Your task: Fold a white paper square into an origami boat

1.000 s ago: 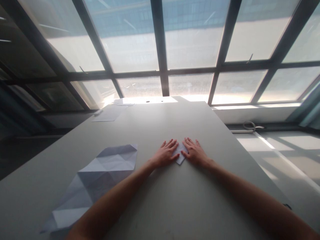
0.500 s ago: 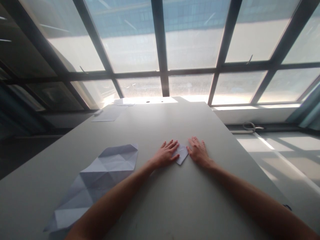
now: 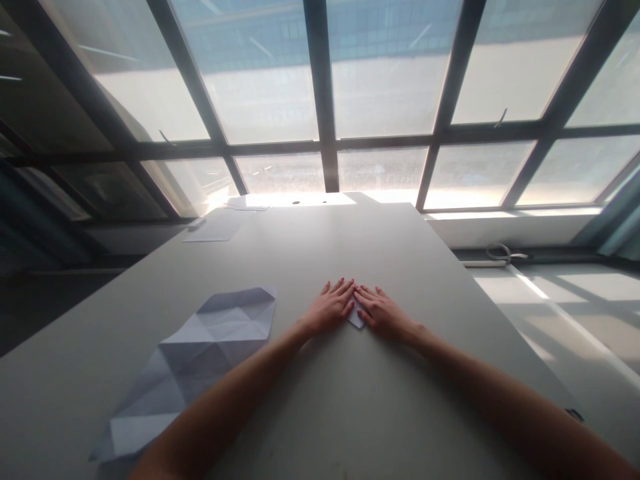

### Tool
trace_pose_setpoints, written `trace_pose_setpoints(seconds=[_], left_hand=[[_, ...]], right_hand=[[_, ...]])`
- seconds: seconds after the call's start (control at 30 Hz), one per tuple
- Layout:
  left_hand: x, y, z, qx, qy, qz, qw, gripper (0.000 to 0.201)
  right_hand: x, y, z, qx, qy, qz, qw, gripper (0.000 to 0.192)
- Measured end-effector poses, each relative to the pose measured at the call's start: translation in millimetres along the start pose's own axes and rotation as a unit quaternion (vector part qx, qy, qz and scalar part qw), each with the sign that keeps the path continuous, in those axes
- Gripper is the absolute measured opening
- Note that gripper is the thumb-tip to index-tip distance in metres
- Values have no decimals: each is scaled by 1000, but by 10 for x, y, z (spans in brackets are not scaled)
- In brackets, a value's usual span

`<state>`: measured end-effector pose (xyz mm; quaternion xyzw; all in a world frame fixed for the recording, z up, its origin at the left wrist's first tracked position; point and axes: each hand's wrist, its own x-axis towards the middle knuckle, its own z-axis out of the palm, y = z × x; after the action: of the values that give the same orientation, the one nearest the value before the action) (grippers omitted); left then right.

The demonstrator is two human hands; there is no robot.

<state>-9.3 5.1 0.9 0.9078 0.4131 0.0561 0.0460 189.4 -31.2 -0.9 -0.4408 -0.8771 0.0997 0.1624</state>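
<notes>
A small folded piece of white paper point(image 3: 356, 318) lies on the white table point(image 3: 320, 407) under both hands, with only its near corner showing between them. My left hand point(image 3: 330, 307) rests flat over its left side, fingers stretched out and pointing away from me. From the right, my right hand point(image 3: 381, 312) lies flat on the paper, its fingertips meeting those of the left hand. Most of the paper is hidden beneath the fingers. To the left, a large creased sheet of paper point(image 3: 215, 340) lies unfolded, partly covered by my left forearm.
Flat papers point(image 3: 215, 225) lie at the table's far left. A window wall with dark frames point(image 3: 327, 143) stands behind the table. On the right, beyond the table edge, a coiled cable point(image 3: 499, 252) sits by the wall. A small dark object point(image 3: 574, 415) shows near the right edge.
My right hand has moved left, from beside the folded paper onto it, and now meets my left hand. The left hand has barely shifted.
</notes>
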Motion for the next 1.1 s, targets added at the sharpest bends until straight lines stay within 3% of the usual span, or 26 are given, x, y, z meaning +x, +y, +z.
trace_pose_setpoints(seconds=[0.23,0.43,0.53,0.67,0.77,0.97,1.1], left_hand=[[57,-58,76,-5,12,-58,998,52],[49,-84,44,-27,89,-122,988,51],[34,-61,5,-44,118,-86,988,51],[10,-4,7,-35,58,5,998,51],[5,16,20,-19,18,2,1000,56],[9,-5,1,-12,2,4,1000,61],[13,-11,1,-12,-3,7,1000,62]], right_hand=[[3,19,-66,-3,-10,-6,1000,56],[-2,-8,-82,-12,-19,6,1000,54],[-5,-9,-77,-11,-19,9,1000,55],[-15,-2,-50,-9,-9,7,1000,58],[-16,17,-20,-16,0,19,1000,59],[3,175,19,-38,-7,106,994,54],[6,334,11,-49,24,181,982,51]])
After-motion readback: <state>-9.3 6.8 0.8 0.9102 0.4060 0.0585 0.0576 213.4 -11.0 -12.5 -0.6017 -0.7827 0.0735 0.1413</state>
